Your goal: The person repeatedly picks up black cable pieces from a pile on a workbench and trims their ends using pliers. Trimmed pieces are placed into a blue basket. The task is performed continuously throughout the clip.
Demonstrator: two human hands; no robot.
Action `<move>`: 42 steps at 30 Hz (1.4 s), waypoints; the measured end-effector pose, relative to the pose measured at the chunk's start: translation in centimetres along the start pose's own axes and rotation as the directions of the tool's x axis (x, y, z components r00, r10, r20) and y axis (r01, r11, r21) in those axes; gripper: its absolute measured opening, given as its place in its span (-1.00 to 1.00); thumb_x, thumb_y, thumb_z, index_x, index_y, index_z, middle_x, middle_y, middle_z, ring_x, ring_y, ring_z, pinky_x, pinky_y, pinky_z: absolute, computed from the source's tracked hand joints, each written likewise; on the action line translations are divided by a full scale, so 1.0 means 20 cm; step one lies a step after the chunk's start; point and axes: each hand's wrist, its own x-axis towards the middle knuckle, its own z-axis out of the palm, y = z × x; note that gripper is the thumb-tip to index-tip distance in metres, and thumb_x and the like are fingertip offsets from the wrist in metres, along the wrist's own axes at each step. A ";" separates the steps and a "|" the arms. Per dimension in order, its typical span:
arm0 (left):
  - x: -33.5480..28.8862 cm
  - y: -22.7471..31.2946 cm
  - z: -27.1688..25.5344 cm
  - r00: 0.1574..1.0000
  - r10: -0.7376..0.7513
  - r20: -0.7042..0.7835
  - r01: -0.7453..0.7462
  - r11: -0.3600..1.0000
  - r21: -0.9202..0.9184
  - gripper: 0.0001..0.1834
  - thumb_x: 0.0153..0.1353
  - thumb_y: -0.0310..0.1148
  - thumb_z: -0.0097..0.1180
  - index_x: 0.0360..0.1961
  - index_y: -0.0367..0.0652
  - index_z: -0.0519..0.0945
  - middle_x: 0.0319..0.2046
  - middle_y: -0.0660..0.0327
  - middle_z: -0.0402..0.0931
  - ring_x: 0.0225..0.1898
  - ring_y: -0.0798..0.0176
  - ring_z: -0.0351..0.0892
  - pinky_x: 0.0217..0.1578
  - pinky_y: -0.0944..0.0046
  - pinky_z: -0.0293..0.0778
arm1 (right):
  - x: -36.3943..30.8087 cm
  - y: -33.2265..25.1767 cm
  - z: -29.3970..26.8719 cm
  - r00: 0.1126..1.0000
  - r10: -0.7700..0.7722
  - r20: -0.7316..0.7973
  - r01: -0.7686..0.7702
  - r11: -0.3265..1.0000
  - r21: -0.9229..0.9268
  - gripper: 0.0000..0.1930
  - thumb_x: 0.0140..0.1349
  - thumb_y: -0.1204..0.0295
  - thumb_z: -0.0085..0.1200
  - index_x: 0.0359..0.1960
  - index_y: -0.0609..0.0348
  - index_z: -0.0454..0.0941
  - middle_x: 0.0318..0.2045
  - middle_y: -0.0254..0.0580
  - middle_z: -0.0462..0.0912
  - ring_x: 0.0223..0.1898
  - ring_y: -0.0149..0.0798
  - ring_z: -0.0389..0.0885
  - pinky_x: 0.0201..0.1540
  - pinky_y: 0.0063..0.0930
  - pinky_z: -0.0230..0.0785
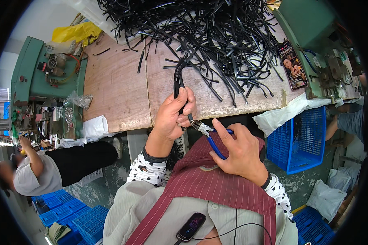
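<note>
My left hand [172, 114] is closed around a small bundle of thin black strips [178, 76], which look like eyeglass temples with bent ends. One strip sticks out below the fingers. At its lower end are the jaws of blue-handled cutting pliers [202, 128], gripped by my right hand [244, 152]. Whether the jaws have closed on the strip is too small to tell. Beyond my hands, a large tangled heap of similar black strips [229, 53] covers the back and right of the wooden table [118, 81].
A phone [292, 65] lies at the table's right, beside a green machine [310, 24]. Another green machine [28, 73] stands left. A blue crate [296, 141] sits below the table's right edge. A person [49, 167] is at the left, with stacked blue baskets [90, 224] nearby.
</note>
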 end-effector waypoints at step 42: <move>0.62 0.26 -0.29 0.822 0.173 0.543 -0.275 -0.714 0.644 -0.60 0.01 -0.55 0.09 -0.18 0.19 0.71 0.07 0.25 0.44 -0.08 0.11 0.58 -0.17 0.18 0.53 | -0.10 0.04 0.10 0.949 0.223 0.221 -0.289 0.897 0.334 -0.15 -0.10 0.23 0.42 0.32 -0.04 0.34 -0.43 -0.07 0.51 -0.43 -0.07 0.57 -0.29 -0.25 0.49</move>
